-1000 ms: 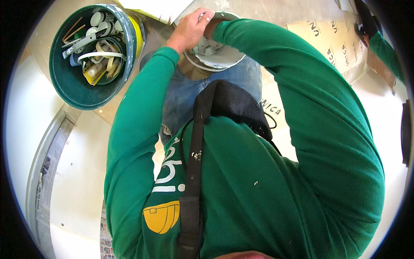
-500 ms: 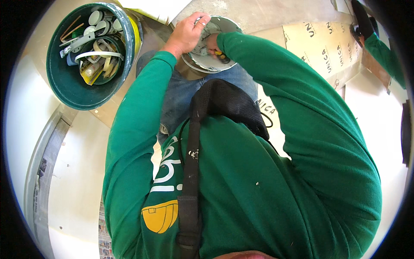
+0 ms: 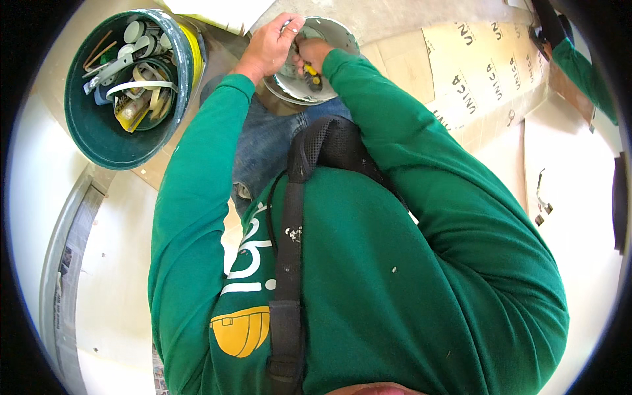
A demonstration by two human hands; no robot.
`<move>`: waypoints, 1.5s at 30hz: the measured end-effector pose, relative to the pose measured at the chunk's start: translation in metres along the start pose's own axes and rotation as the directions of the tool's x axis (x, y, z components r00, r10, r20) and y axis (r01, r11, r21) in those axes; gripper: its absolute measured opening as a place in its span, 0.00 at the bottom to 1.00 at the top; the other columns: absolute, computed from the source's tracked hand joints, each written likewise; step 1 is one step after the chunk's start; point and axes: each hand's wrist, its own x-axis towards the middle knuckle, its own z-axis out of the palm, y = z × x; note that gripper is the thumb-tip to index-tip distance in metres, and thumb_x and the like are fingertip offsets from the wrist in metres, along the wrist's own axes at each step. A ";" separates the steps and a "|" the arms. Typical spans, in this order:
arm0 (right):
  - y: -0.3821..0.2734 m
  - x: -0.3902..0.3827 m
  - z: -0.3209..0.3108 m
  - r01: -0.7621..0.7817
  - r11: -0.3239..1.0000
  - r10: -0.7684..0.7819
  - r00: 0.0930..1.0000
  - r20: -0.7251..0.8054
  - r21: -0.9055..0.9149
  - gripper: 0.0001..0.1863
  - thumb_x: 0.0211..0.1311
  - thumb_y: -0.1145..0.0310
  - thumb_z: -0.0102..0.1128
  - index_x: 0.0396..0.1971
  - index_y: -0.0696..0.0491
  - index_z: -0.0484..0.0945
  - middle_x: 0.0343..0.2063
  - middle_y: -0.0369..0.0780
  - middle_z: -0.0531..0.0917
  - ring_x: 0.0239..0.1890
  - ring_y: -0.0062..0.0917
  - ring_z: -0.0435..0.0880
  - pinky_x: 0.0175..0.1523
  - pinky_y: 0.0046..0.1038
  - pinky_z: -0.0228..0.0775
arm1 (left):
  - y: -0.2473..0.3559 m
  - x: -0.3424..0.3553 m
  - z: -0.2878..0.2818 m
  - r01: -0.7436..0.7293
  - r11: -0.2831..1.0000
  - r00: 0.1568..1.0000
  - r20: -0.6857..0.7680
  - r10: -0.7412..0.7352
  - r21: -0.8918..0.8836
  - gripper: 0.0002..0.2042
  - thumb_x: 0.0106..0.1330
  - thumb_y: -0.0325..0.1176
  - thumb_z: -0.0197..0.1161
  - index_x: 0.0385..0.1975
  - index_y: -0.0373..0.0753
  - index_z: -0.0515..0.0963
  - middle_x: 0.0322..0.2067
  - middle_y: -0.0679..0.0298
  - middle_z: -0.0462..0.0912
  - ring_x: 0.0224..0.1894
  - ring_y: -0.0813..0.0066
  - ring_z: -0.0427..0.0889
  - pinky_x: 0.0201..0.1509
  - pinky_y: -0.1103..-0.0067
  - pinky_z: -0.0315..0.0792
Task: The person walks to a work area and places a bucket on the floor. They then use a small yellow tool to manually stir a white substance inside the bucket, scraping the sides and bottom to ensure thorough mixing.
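In front of my knees stands a bucket whose light inner wall is smeared with grey-white paste. My left hand is closed over its left rim. Inside the bucket, my right hand is wrapped round a hand tool with a yellow-and-black handle. The tool's working end is hidden, so I cannot tell its exact kind. Both of my forearms reach up to the bucket in green sleeves.
At the left stands a dark green bucket holding tape rolls, white-lidded jars and tools. Brown printed covering lies on the floor to the right. Another person's green sleeve shows at the far right. Small dark objects lie on the pale floor.
My right hand has shifted up and left inside the bucket, showing more of the yellow-and-black handle. Both hands and the bucket appear slightly further left. My left hand keeps its hold on the rim.
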 end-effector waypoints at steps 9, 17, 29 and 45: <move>-0.026 0.026 -0.005 0.239 0.075 -0.124 0.966 0.229 -0.968 0.23 0.63 0.55 0.58 0.53 0.53 0.82 0.48 0.47 0.85 0.50 0.40 0.84 0.48 0.43 0.78 | 0.012 -0.003 -0.007 0.027 0.999 0.999 0.022 -0.026 -0.040 0.25 0.75 0.51 0.49 0.53 0.33 0.75 0.46 0.42 0.82 0.52 0.44 0.80 0.56 0.64 0.72; -0.022 0.062 -0.006 0.159 0.170 -0.292 0.951 0.104 -0.973 0.20 0.65 0.59 0.56 0.53 0.51 0.83 0.56 0.43 0.81 0.58 0.37 0.80 0.60 0.41 0.73 | 0.031 0.001 -0.018 0.031 0.999 0.999 0.043 -0.029 -0.032 0.23 0.75 0.47 0.50 0.53 0.29 0.74 0.46 0.38 0.81 0.52 0.43 0.79 0.55 0.65 0.72; -0.030 0.049 -0.009 0.220 0.096 -0.188 0.962 0.199 -0.971 0.21 0.64 0.59 0.56 0.54 0.50 0.82 0.57 0.43 0.81 0.58 0.38 0.80 0.59 0.42 0.74 | 0.019 0.002 -0.013 -0.182 0.983 0.983 0.009 0.183 -0.039 0.18 0.76 0.43 0.49 0.48 0.32 0.76 0.41 0.42 0.81 0.47 0.43 0.80 0.51 0.64 0.72; -0.034 0.051 -0.010 0.246 0.025 -0.127 0.962 0.241 -0.969 0.22 0.64 0.58 0.56 0.55 0.49 0.81 0.58 0.44 0.80 0.59 0.40 0.79 0.57 0.44 0.75 | 0.019 0.000 -0.015 -0.230 0.972 0.973 -0.023 0.231 0.038 0.18 0.75 0.41 0.50 0.48 0.31 0.75 0.42 0.41 0.81 0.48 0.42 0.80 0.50 0.65 0.73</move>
